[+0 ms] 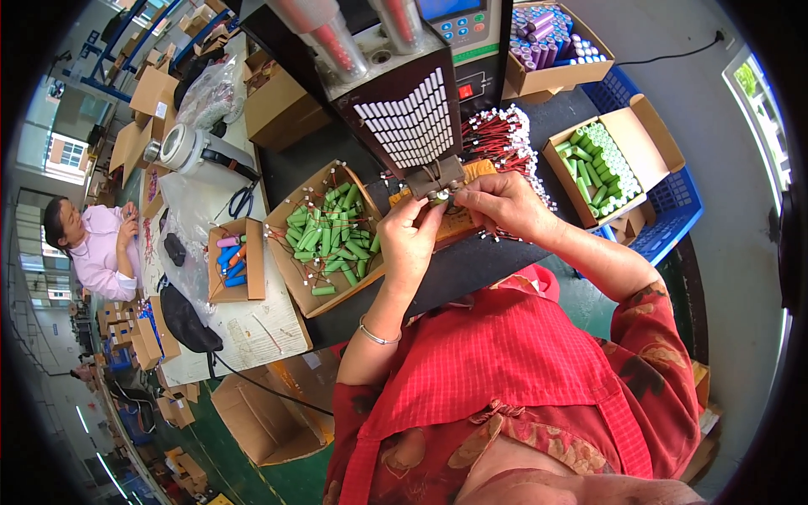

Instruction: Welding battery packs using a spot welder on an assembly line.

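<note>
Both hands, left hand and right hand, are pinching a small battery cell under the spot welder head; keeping it steady and centred seems best

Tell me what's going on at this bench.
A person in a red shirt holds a small cell with both hands under the head of a bench welding machine. The left hand and right hand pinch it from either side at the machine's tip. To the left sits an open cardboard box of green cells with wires; to the right, a box of plain green cells and a pile of red-wired leads. Another person works at a table far left.
</note>
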`<state>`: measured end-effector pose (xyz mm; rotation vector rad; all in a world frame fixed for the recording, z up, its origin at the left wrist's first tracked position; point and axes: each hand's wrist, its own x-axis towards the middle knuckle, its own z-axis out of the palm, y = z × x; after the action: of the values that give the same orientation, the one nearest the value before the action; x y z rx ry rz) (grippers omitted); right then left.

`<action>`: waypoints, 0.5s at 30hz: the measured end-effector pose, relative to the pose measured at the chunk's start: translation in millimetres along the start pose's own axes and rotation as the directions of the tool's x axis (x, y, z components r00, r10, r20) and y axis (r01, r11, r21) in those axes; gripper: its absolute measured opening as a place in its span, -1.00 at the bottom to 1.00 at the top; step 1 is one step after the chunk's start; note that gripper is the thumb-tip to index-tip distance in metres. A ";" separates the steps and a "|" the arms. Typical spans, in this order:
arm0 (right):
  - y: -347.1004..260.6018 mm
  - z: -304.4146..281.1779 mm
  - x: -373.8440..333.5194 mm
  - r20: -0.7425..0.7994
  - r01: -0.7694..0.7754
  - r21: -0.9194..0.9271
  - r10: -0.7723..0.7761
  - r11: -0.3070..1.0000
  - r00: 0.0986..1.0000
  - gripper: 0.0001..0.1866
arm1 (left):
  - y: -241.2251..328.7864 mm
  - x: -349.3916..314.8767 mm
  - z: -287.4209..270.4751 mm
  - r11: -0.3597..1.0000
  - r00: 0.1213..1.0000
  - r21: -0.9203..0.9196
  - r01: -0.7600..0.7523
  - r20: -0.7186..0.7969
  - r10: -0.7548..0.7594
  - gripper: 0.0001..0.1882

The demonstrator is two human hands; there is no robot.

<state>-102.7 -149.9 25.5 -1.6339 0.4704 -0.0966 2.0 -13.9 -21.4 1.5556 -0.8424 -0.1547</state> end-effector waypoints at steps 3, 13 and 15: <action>0.4 1.4 0.0 -0.010 0.012 0.005 -0.012 1.000 1.000 -0.72 | 0.6 -1.1 -0.8 0.999 0.999 0.031 0.042 0.004 -0.042 -0.80; 15.7 -55.7 -28.9 -0.195 0.326 -0.324 -0.400 0.888 0.895 -0.78 | -9.0 -4.1 -54.9 0.988 0.965 -0.029 0.153 -0.209 -0.156 -0.65; 36.5 -100.6 -32.7 -0.236 0.247 -0.710 -0.553 0.659 0.799 -0.82 | -10.7 -1.5 -77.6 0.941 0.956 0.339 0.024 -0.284 0.078 -0.50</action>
<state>-175.1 -233.8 10.1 -2.4231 0.4868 -0.7397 48.6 48.9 -16.5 1.8321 -0.6756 0.2524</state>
